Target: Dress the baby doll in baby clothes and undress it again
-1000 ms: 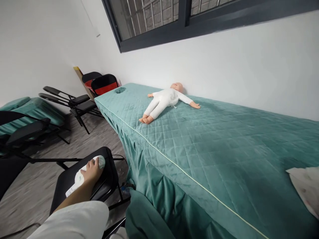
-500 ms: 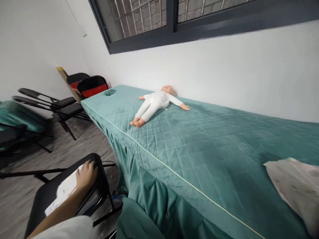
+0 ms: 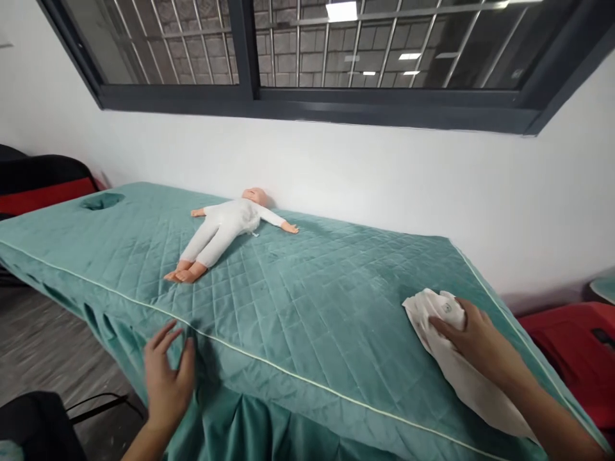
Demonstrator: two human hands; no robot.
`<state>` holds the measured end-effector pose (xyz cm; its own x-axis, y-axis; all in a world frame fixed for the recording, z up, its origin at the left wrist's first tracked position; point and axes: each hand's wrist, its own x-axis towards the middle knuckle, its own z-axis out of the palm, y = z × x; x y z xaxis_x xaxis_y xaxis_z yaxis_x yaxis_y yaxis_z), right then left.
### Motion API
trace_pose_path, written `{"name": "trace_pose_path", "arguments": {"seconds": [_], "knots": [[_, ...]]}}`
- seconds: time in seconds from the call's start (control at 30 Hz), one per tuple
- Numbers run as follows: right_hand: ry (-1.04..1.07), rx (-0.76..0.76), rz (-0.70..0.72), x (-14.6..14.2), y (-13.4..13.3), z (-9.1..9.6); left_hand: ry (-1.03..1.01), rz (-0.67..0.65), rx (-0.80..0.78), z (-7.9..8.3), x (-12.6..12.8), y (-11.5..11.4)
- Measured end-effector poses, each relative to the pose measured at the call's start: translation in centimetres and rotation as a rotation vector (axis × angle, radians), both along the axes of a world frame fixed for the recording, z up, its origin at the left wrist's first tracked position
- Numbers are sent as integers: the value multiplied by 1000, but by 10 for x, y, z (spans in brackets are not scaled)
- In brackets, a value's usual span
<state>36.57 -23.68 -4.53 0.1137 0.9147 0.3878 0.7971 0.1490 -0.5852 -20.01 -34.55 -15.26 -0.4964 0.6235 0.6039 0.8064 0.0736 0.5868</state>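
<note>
A baby doll [image 3: 221,230] in a white suit lies on its back on the teal quilted massage bed [image 3: 307,301], close to the wall. My right hand [image 3: 473,339] rests on a white cloth [image 3: 451,352] at the bed's right end, fingers curled over its bunched top. My left hand [image 3: 168,378] is at the bed's front edge with fingers spread, touching the teal cover and holding nothing.
A face hole [image 3: 102,202] is set in the bed's left end. Black and red folding chairs [image 3: 38,186] stand at the far left. A red object [image 3: 571,346] sits right of the bed. A barred window [image 3: 307,51] runs above the white wall.
The view has swung right from the black chair to the bed. My left hand has left the white item on the chair and moved to the bed's edge. My right hand now lies on the cloth.
</note>
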Motion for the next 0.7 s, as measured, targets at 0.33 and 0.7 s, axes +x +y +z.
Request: {"name": "trace_pose_path", "arguments": {"seconds": [0.33, 0.7], "knots": [[117, -214, 11, -78, 19, 48, -498, -767, -208, 58, 152, 122], [936, -435, 386, -209, 110, -3, -1336, -1026, -69, 62, 182, 175]]}}
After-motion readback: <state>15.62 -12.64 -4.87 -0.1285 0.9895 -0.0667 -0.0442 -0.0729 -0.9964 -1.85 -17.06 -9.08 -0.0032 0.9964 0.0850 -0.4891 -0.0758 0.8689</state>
